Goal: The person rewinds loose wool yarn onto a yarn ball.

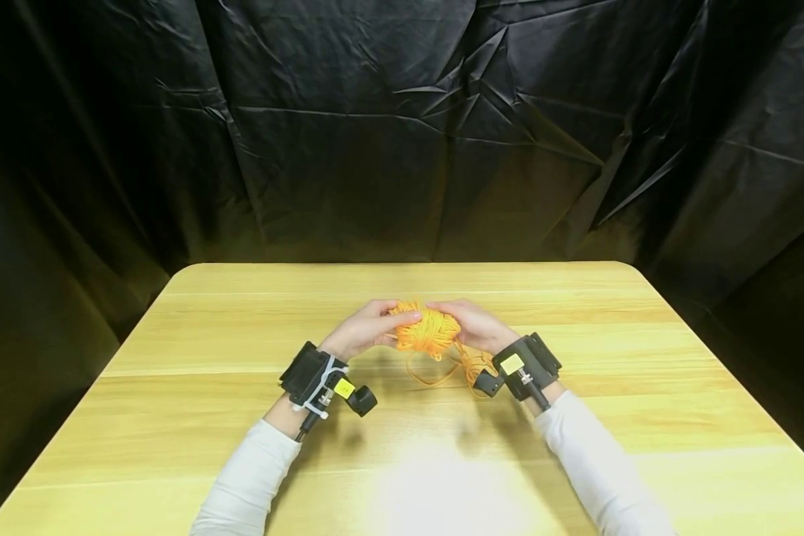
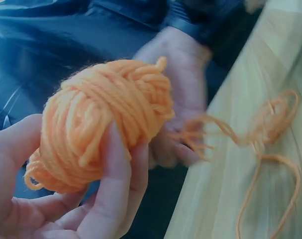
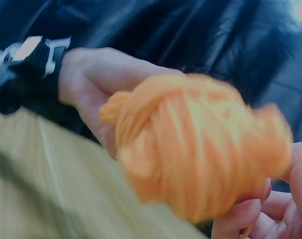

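An orange ball of yarn point(image 1: 429, 332) is held above the table, between the two hands. My left hand point(image 1: 367, 327) grips it from the left, thumb on one side and fingers curled round the other, as the left wrist view shows. At the ball's right side is my right hand point(image 1: 477, 326), its fingers point(image 3: 240, 216) curled at the ball's underside with a bit of strand between them. Part of that hand is hidden behind the ball in the left wrist view. Loose yarn point(image 2: 277, 119) trails from the right hand down to a small tangle on the table.
The wooden table point(image 1: 208, 417) has rounded far corners. A black sheet point(image 1: 348, 149) hangs behind it. Each wrist wears a black strap point(image 1: 534, 365) with a small camera mount. Bright glare lies on the near middle of the tabletop.
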`<state>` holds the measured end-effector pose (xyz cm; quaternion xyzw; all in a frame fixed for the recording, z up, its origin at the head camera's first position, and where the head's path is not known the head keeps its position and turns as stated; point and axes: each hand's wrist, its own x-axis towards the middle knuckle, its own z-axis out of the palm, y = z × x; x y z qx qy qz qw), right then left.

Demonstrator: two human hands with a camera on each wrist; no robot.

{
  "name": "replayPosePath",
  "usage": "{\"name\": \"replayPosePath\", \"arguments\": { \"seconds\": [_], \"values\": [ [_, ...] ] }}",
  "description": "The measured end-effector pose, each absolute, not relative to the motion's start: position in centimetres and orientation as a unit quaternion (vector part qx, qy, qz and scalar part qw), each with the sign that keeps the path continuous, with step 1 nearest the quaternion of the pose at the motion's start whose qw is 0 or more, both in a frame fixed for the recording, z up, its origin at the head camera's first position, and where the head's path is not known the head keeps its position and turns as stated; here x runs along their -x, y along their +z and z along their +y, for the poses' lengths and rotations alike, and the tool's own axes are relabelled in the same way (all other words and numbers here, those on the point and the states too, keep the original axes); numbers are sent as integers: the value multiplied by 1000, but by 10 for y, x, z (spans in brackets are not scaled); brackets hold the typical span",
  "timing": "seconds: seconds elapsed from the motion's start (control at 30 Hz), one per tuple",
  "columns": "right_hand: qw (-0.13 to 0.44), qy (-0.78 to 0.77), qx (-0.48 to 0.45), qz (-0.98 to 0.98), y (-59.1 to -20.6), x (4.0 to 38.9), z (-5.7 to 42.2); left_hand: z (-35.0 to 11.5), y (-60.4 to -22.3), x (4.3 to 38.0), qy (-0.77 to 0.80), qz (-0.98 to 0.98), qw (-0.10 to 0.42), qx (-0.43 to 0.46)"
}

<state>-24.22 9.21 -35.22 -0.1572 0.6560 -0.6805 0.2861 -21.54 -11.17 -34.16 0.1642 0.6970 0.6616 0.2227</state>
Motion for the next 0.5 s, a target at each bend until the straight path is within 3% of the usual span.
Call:
{"name": "replayPosePath", "arguments": {
  "seconds": [0.1,0.4,0.5],
  "values": [
    [240,-630,168,719,-343,242,91,-110,-344,215,646,715,218,-154],
    [-49,-429,237,870,-323,218,78,-104,-346,215,637,753,142,-87],
    [-98,-420,242,869,-325,210,75,-101,-348,216,643,754,115,-71]
  ]
}}
